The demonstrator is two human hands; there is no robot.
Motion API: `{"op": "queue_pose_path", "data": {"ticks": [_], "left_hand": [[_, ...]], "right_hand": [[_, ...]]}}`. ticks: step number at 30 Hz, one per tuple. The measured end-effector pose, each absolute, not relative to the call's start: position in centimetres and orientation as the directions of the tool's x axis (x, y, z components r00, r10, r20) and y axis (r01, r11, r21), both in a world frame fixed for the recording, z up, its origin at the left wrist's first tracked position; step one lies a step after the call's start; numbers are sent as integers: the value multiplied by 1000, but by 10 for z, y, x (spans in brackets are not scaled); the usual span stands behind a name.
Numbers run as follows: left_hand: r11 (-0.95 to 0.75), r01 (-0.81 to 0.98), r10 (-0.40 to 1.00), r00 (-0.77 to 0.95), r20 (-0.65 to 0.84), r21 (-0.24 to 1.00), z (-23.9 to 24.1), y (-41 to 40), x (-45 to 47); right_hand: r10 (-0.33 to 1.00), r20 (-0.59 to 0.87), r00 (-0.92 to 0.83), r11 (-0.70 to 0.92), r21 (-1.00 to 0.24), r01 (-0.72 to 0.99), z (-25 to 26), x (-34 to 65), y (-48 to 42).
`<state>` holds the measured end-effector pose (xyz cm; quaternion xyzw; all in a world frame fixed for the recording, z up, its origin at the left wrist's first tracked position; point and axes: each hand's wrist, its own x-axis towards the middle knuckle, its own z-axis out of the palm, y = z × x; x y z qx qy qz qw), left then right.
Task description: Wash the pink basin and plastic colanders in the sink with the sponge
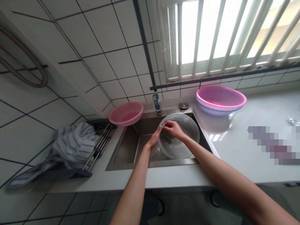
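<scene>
Head view: leafy greens point(167, 137) at the left side of the colander point(190, 129) in the sink point(125, 147).
Right hand point(172, 128): clamped on the greens. Left hand point(155, 138): against them; grip cannot be told. Risk: leaves may drop outside the colander if the pinch loosens near its rim.

Two bare forearms reach forward and converge; the left forearm point(137, 179) rises steeply, nearly straight with its wrist, while the right forearm point(225, 175) comes in on a long slant from the lower right; the left hand point(154, 138) points up and forward, its thumb side inward, its finger curl too hidden to read; the right hand point(173, 128) bends in toward it, knuckles up, fingers curled and drawn together at the tips; the fingertips of both hands meet closely.
</scene>
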<state>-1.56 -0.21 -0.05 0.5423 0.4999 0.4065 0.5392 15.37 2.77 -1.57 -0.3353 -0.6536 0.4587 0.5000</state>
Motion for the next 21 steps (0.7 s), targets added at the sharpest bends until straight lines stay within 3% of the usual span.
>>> {"op": "queue_pose_path", "data": {"ticks": [2,6,11,17,21], "left_hand": [[55,105,980,185,-74,993,-1,-1,-14],[23,136,977,208,-52,990,-1,0,-16],[114,126,968,209,-138,985,-6,1,-16],[-11,191,979,202,-29,981,-8,5,-19],[32,187,975,210,-72,982,-6,4,-19]], "right_hand": [[900,339,-274,342,-939,-38,-15,155,27],[806,320,-498,357,-934,-22,-17,150,22],[900,336,-276,336,-941,-50,-19,154,30],[803,333,-494,371,-929,-23,-20,151,24],[896,344,-281,354,-935,-16,-19,156,29]]}}
